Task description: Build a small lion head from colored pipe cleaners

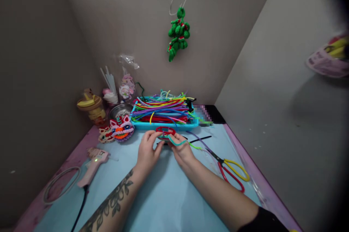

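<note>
From where I stand, both hands are up near the middle of the tabletop [163, 199], pinching a small red piece [164, 128] between them. The left hand [148, 148] has finger and thumb closed on its nine o'clock end; the right hand [182, 150] grips the three o'clock end. The piece looks like a flattened oval, its long axis running nine to three. A teal strand [178, 144] trails from it across the right hand, its tip toward three. At twelve sits the blue tray [141, 127]; at four, scissors [221, 161], blades toward ten; at eight, a pink glue gun [94, 164].
</note>
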The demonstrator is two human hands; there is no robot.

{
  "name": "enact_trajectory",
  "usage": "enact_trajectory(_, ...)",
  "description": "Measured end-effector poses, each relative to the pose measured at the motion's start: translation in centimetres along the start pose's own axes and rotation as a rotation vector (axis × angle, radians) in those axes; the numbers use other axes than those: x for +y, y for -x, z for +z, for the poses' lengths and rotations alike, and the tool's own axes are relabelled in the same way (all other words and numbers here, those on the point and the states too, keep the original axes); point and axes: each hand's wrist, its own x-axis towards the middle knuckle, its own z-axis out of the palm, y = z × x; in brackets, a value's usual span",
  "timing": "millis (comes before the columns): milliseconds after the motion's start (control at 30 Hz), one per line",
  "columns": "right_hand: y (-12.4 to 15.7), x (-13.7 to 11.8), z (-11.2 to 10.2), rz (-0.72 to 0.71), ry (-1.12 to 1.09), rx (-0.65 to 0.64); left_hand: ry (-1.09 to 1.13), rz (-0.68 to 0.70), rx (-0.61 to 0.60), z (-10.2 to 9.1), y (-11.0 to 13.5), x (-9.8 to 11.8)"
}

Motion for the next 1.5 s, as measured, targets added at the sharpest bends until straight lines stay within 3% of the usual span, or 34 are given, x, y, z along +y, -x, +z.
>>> enact_trajectory(100,0.4,0.0,0.2,0.023,0.014,-0.032,-0.008,0.081,-0.134,-0.5,0.2,0.5)
enact_trajectory(233,1.3,-0.7,0.4,0.162,0.059,-0.006,0.037,0.019,-0.203,-1.3,0.4,0.5)
enact_trajectory(367,2.8,-1.3,0.5,0.235,0.118,0.003,0.325,-0.258,-0.174,-1.8,1.2,0.8)
enact_trajectory(500,4.6,-1.2,0.4,0.117,0.253,0.020,0.625,-0.450,-0.095,-2.0,2.6,1.5)
enact_trajectory(633,6.4,-0.8,0.3,0.044,0.277,0.023,0.660,-0.413,-0.049,-2.2,4.0,2.6)
enact_trajectory(767,7.9,-0.3,0.4,0.040,0.256,0.111,0.487,-0.291,-0.043,-2.4,5.4,3.4)
enact_trajectory(933,9.0,0.4,0.5,0.009,0.245,0.109,0.376,-0.199,-0.025,-2.5,6.6,3.2)
enact_trajectory(1133,8.8,1.9,0.0,-0.052,0.219,0.076,0.502,-0.328,-0.065,-2.5,7.0,2.8)
enact_trajectory(1400,8.2,3.1,-0.9,-0.170,0.263,0.030,0.665,-0.390,-0.123,-1.7,7.1,1.7)
enact_trajectory(1500,8.3,2.9,-1.1,-0.288,0.366,0.030,0.727,-0.416,-0.128,-1.5,7.1,1.5)
